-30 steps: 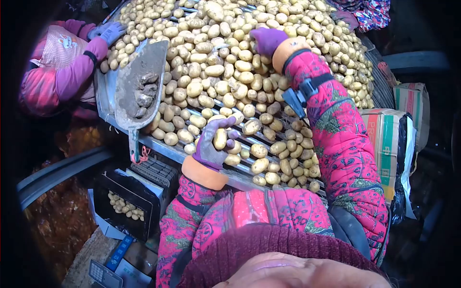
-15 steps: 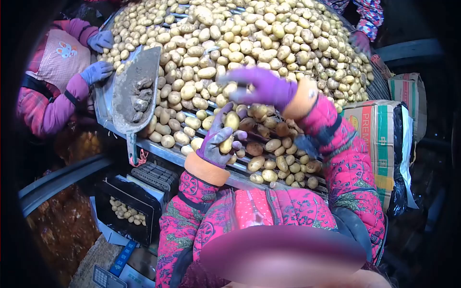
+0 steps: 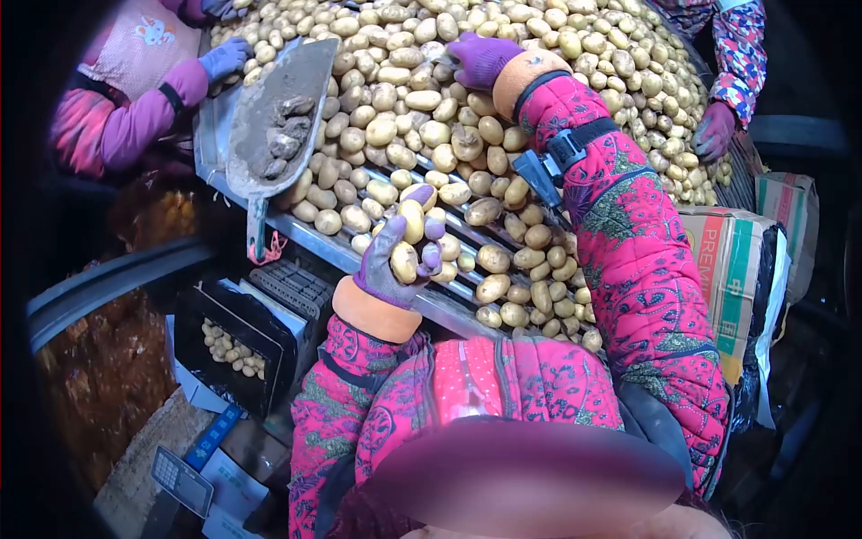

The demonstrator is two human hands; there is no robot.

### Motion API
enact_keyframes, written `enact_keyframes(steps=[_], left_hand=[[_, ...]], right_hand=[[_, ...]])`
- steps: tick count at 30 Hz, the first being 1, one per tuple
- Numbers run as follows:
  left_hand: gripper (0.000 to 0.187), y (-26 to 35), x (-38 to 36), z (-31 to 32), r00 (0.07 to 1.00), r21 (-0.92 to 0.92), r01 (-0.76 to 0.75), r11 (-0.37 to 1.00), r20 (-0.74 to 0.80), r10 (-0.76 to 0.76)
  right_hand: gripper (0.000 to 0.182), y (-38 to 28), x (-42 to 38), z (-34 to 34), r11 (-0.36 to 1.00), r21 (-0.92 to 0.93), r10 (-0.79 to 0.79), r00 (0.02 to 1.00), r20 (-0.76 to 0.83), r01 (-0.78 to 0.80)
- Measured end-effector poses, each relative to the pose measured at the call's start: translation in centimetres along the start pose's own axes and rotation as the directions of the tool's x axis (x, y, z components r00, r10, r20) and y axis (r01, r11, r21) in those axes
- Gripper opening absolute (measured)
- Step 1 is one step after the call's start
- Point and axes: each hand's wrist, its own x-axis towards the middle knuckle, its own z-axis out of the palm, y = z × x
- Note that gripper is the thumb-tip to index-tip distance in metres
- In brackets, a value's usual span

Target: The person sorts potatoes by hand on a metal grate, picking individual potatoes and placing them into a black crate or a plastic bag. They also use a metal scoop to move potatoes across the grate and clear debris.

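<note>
My left hand (image 3: 401,250), in a purple and grey glove with an orange cuff, is closed around two potatoes near the front edge of the slatted metal table. One potato (image 3: 411,221) stands up between the fingers; another potato (image 3: 404,263) rests lower against the palm. Farther in, my right hand (image 3: 483,61), in a purple glove, lies on the large potato pile (image 3: 395,76). Its fingers curl down among the potatoes, and whatever is beneath them is hidden. Loose potatoes (image 3: 537,236) lie on the slats (image 3: 456,216) between my arms.
A dirty metal scoop (image 3: 254,126) holding dark clods lies at the left edge. Gloved hands of co-workers (image 3: 224,59) (image 3: 716,131) touch or border the pile. Cardboard boxes (image 3: 718,269) stand right; a black crate with potatoes (image 3: 235,349) and a scale (image 3: 182,481) are lower left.
My right hand has reached farther away, from above the near potatoes onto the pile, its fingers now curled. Brownish lumps near its wrist are gone from view. My left hand still holds its potatoes.
</note>
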Motion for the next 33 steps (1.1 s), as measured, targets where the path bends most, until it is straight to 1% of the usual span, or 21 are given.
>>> enact_keyframes(steps=[2,4,6,7,10,11,12,13,14,16,18,20,22,23,24,25,26,27,28,30,33], left_hand=[[0.063,-0.2,-0.5,-0.5,0.999,-0.044,0.007,0.999,0.039,-0.005],[0.064,-0.4,-1.3,0.2,0.999,-0.101,0.000,0.995,0.054,0.006],[0.062,-0.3,-1.9,-1.1,0.993,-0.122,-0.003,0.993,0.115,0.017],[0.063,-0.3,-2.2,-1.2,0.998,-0.137,-0.020,0.990,0.065,0.029],[0.061,-1.0,-3.1,-0.7,0.991,-0.211,-0.043,0.976,0.111,0.068],[0.063,-1.2,-3.0,-1.8,0.965,-0.318,0.003,0.948,0.251,0.081],[0.063,-1.4,-3.0,-1.8,0.949,-0.369,0.012,0.929,0.298,0.107],[0.062,-1.7,-3.4,-1.6,0.953,-0.388,0.003,0.922,0.282,0.115],[0.062,-2.0,-3.7,-1.1,0.956,-0.405,-0.006,0.914,0.266,0.124],[0.063,-2.6,-4.1,-0.5,0.975,-0.386,-0.066,0.920,0.172,0.142],[0.064,-3.3,-4.2,0.5,0.974,-0.385,-0.069,0.920,0.175,0.147],[0.065,-3.9,-4.3,1.2,0.979,-0.298,-0.128,0.946,0.112,0.168],[0.065,-4.3,-4.2,0.8,0.987,-0.277,-0.122,0.953,0.064,0.145],[0.064,-4.4,-3.9,0.0,0.978,-0.400,-0.057,0.915,0.161,0.131],[0.064,-4.7,-4.0,-0.7,0.959,-0.513,0.016,0.858,0.251,0.132],[0.063,-4.9,-4.8,-0.2,0.974,-0.330,-0.067,0.942,0.184,0.134],[0.061,-5.0,-5.2,-0.3,0.980,-0.355,-0.074,0.932,0.148,0.134],[0.060,-4.9,-5.6,-1.1,0.972,-0.376,-0.050,0.925,0.194,0.132],[0.059,-4.6,-6.2,-2.0,0.962,-0.398,-0.029,0.917,0.238,0.134],[0.061,-3.8,-8.0,-3.5,0.979,-0.333,-0.115,0.936,0.122,0.163],[0.059,-2.0,-12.8,-6.2,0.951,-0.256,-0.263,0.930,0.096,0.295]], right_hand=[[0.040,0.4,-0.7,0.5,1.000,-0.006,-0.007,1.000,-0.018,0.007],[0.032,0.3,-2.2,0.7,0.997,-0.055,-0.041,0.986,0.161,0.050],[0.031,0.2,-5.2,0.7,0.995,0.089,0.027,0.990,0.141,-0.040],[0.031,0.5,-6.7,1.4,0.995,0.098,0.002,0.999,0.041,-0.006],[0.027,-0.2,-11.9,2.7,0.992,0.126,-0.010,0.984,-0.178,0.032],[0.029,0.1,-13.1,3.3,0.985,0.174,0.050,0.978,-0.201,-0.015],[0.030,-0.2,-14.5,3.0,0.972,0.225,0.119,0.966,-0.228,-0.067],[0.034,0.1,-15.6,3.2,0.938,0.345,0.137,0.944,-0.299,-0.027],[0.037,-0.3,-16.8,3.3,0.923,0.370,0.096,0.876,-0.473,0.099],[0.041,-3.9,-19.9,1.6,0.866,0.463,0.118,0.824,-0.554,0.188],[0.046,-7.8,-22.3,1.7,0.706,0.597,0.084,0.792,-0.604,0.380],[0.050,-12.0,-24.5,1.2,0.737,0.465,-0.056,0.729,-0.682,0.491],[0.049,-14.7,-24.9,1.2,0.667,0.349,-0.254,0.641,-0.724,0.658],[0.051,-15.3,-26.1,1.9,0.748,0.317,-0.259,0.697,-0.669,0.583],[0.051,-15.1,-26.5,1.9,0.747,0.324,-0.253,0.700,-0.668,0.580],[0.051,-14.4,-26.9,1.8,0.710,0.376,-0.201,0.683,-0.702,0.596],[0.051,-13.4,-27.3,1.5,0.665,0.425,-0.149,0.666,-0.731,0.614],[0.050,-12.0,-27.8,1.1,0.703,0.449,-0.148,0.731,-0.666,0.552],[0.047,-10.9,-28.4,1.9,0.741,0.476,-0.056,0.751,-0.658,0.473],[0.046,-7.7,-29.6,4.6,0.851,0.432,0.009,0.816,-0.578,0.297],[0.049,-2.9,-31.8,9.3,0.919,0.384,0.076,0.913,-0.401,0.092]])
